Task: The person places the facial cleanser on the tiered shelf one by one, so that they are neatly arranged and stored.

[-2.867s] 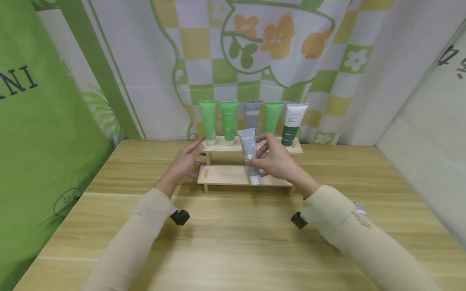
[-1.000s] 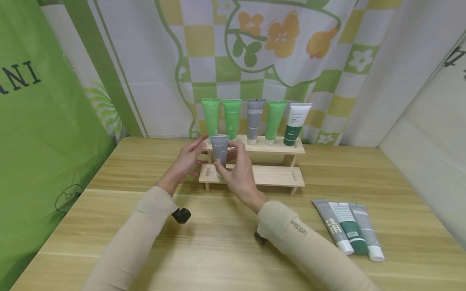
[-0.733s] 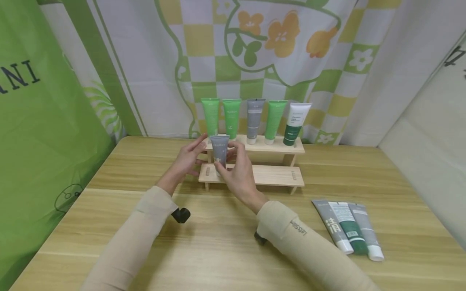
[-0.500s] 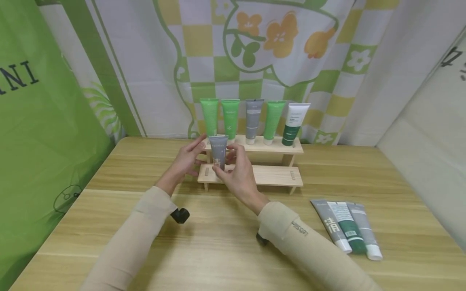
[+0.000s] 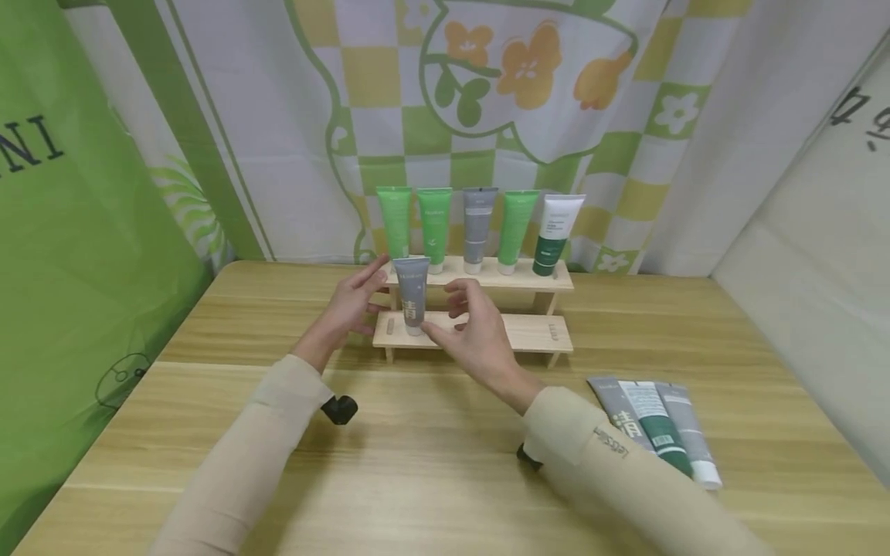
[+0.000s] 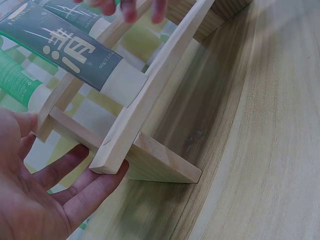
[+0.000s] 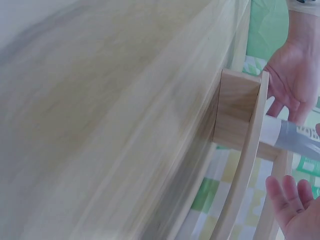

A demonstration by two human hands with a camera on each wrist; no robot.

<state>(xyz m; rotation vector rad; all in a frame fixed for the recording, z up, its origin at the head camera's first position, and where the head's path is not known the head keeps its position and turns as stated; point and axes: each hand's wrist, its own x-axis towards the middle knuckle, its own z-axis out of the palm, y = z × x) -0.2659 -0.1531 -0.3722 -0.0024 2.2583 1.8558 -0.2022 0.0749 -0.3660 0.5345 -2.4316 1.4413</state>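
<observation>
On the left of the lower shelf (image 5: 528,333) of a two-step wooden rack, a grey squeeze tube (image 5: 412,292) stands upright on its white cap. Just right of it is my right hand (image 5: 480,336), fingers apart and holding nothing, its thumb tip close to the cap. My left hand (image 5: 348,305) rests against the rack's left end. In the left wrist view, the thumb of the left hand (image 6: 30,185) is at the upper step and its fingertips touch the lower shelf's end. The right wrist view shows the right hand (image 7: 300,215) with relaxed fingers beside the shelf.
Along the upper shelf (image 5: 452,272) stand several tubes: green ones (image 5: 435,228), a grey one (image 5: 478,232) and a white-and-green one (image 5: 556,232). Three tubes, including a white-and-green one (image 5: 657,421), lie on the table at right, partly behind the right sleeve. A patterned curtain (image 5: 487,93) hangs behind.
My right hand has brought the grey tube left to the lower shelf's left part, let go of it and drawn back slightly right. The left hand stays at the rack's end.
</observation>
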